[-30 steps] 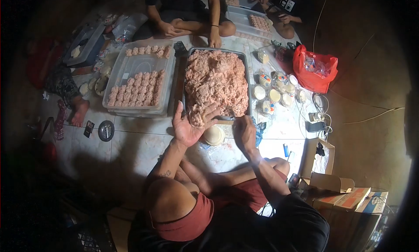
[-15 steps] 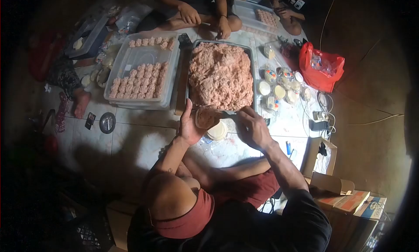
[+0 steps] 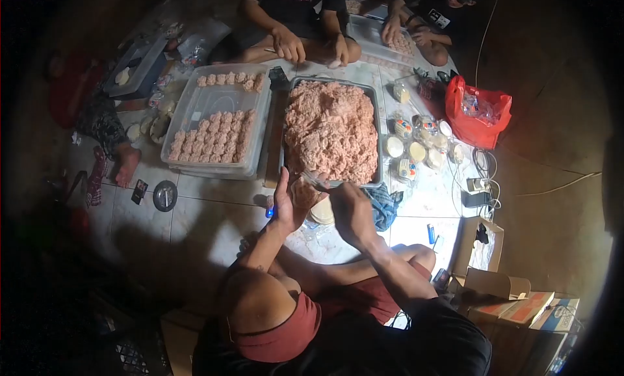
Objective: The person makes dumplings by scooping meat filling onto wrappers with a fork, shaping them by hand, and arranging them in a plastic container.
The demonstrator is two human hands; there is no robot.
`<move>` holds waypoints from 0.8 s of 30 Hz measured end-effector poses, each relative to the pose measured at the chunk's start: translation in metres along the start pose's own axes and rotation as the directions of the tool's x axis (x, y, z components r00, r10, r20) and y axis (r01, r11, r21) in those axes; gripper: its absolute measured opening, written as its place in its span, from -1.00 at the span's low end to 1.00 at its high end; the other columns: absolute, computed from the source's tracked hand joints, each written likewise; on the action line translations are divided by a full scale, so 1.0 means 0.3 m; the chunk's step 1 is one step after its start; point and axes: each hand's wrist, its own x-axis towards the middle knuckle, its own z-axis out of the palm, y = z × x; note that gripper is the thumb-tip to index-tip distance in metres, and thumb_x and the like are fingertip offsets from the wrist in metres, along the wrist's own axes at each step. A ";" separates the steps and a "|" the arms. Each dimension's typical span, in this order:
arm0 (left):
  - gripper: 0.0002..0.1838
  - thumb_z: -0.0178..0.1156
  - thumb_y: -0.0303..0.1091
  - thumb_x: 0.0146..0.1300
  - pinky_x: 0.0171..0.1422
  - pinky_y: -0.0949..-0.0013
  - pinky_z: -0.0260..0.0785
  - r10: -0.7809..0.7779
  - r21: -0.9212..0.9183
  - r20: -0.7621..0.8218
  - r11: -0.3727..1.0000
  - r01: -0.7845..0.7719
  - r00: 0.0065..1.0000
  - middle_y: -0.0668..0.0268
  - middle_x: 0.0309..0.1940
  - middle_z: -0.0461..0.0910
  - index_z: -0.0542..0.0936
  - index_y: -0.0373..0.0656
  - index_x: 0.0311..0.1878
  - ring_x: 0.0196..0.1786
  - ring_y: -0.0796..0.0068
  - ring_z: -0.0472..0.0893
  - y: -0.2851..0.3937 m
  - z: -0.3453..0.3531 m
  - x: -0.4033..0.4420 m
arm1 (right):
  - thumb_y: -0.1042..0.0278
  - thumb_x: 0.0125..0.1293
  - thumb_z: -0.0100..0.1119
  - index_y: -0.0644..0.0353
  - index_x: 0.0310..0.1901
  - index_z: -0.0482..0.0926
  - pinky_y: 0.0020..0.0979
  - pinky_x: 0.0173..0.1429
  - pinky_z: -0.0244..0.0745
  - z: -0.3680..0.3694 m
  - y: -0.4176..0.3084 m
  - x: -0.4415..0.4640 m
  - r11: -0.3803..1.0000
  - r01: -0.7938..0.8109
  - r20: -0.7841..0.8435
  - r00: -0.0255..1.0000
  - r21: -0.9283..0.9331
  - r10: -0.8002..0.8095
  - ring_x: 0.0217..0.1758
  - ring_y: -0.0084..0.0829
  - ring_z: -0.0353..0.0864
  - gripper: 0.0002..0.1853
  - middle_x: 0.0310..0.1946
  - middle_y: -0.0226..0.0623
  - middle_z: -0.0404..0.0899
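Note:
My left hand [image 3: 284,207] is cupped palm up round a thin pale wrapper with pink minced meat [image 3: 303,192] on it. In my right hand [image 3: 353,213] is a small flat spreading tool [image 3: 316,179]; its tip rests at the filled wrapper, and the fist hides its handle. Just beyond both hands, a heaped mass of minced meat [image 3: 331,125] fills a dark rectangular tub [image 3: 379,142]. A stack of pale round wrappers [image 3: 321,213] sits on the floor between my hands, partly covered by them.
Left of the tub, a clear plastic container [image 3: 218,104] holds rows of shaped meat pieces [image 3: 214,138]. Packets of round wrappers [image 3: 416,151], a red plastic bag [image 3: 478,119] and cables lie right. A blue cloth [image 3: 385,207] touches the tub. Two people sit opposite.
My right hand has moved left and down, bringing the tool over the wrapper. The view has shifted slightly, showing the blue cloth. One person opposite now reaches into the far container.

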 end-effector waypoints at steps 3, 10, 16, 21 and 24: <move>-0.12 -0.19 0.44 0.45 0.48 -0.03 0.32 -0.020 0.042 0.078 0.999 0.017 0.997 -0.02 0.30 0.54 0.40 -0.24 0.40 0.32 0.02 0.56 0.007 -0.035 0.018 | 0.60 0.32 0.11 0.36 -0.26 0.52 -0.10 -0.08 0.50 0.048 0.056 -0.016 0.985 0.167 0.080 0.982 0.034 -0.169 -0.20 0.07 0.57 -0.97 -0.35 -0.02 0.54; -0.08 -0.14 0.41 0.45 0.56 -0.16 0.18 0.082 -0.265 0.204 0.964 -0.025 0.976 -0.03 0.41 0.42 0.37 -0.36 0.41 0.49 0.04 0.38 0.076 0.106 -0.037 | 0.66 0.29 0.14 0.35 -0.19 0.54 -0.07 -0.18 0.48 -0.011 0.054 -0.053 0.989 0.081 0.111 0.989 0.121 -0.094 -0.24 0.13 0.57 -0.91 -0.33 0.07 0.52; -0.10 -0.14 0.47 0.40 0.40 0.08 0.41 -0.144 0.008 0.000 0.990 0.144 0.990 0.07 0.21 0.62 0.53 -0.26 0.30 0.17 0.15 0.63 0.029 0.036 -0.026 | 0.56 0.36 0.22 0.26 -0.22 0.60 -0.33 -0.28 0.45 -0.069 0.046 -0.061 1.000 0.006 -0.144 0.990 -0.011 -0.008 -0.40 -0.31 0.57 -0.99 -0.42 -0.16 0.55; 0.07 -0.16 0.55 0.34 0.55 -0.15 0.17 0.021 -0.282 0.274 0.958 0.059 0.961 -0.02 0.54 0.23 0.21 -0.27 0.54 0.51 -0.04 0.32 0.052 0.005 -0.038 | 0.65 0.31 0.15 0.33 -0.05 0.60 -0.29 -0.14 0.51 -0.063 -0.012 -0.107 0.974 -0.193 -0.070 0.977 0.117 0.202 -0.27 -0.17 0.61 -0.81 -0.29 -0.04 0.59; 0.10 -0.11 0.55 0.31 0.60 -0.24 0.01 0.020 -0.315 0.316 0.945 0.085 0.949 0.00 0.59 0.15 0.15 -0.26 0.58 0.58 -0.07 0.19 0.045 0.024 -0.046 | 0.63 0.31 0.16 0.35 -0.06 0.59 -0.28 -0.13 0.52 -0.052 0.005 -0.110 0.951 -0.224 -0.129 0.958 0.211 0.255 -0.29 -0.19 0.61 -0.82 -0.28 -0.04 0.61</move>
